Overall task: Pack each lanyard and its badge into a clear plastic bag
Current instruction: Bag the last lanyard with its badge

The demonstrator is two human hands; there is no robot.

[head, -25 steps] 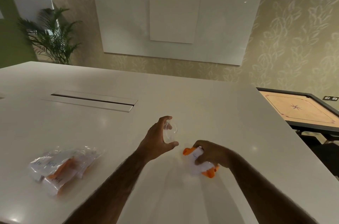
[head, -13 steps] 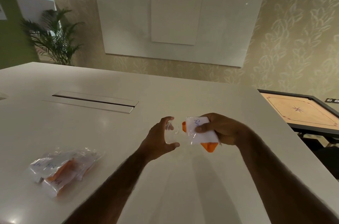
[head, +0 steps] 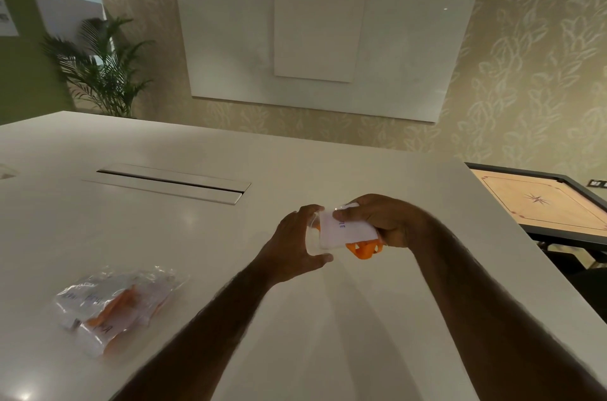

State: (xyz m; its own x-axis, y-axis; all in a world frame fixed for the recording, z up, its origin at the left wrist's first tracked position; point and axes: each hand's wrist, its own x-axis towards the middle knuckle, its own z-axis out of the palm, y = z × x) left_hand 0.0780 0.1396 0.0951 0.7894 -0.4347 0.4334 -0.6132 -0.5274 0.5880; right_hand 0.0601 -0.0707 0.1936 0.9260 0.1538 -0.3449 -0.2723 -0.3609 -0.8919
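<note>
Badge [head: 345, 229]: a flat white rectangular card with rounded corners and a little blue writing, held over the table near its right side. The orange lanyard [head: 363, 249] is bunched in loops under the card's near edge. The right hand [head: 391, 220] grips card and lanyard together, thumb pressed on the card's top face and fingers curled beneath. The card's left end sits at the mouth of a thin, clear plastic bag [head: 312, 236], which the left hand [head: 290, 239] holds between its fingers above and its thumb below. How far the card is inside the bag cannot be told. The two hands are close together, almost touching.

Well apart to the left, a crinkled heap of packed bags [head: 115, 305] with orange and white inside lies on the smooth, glossy white table [head: 361, 170]. Further back, a long rectangular metal-edged hatch [head: 170, 183] is set flush in the tabletop.
</note>
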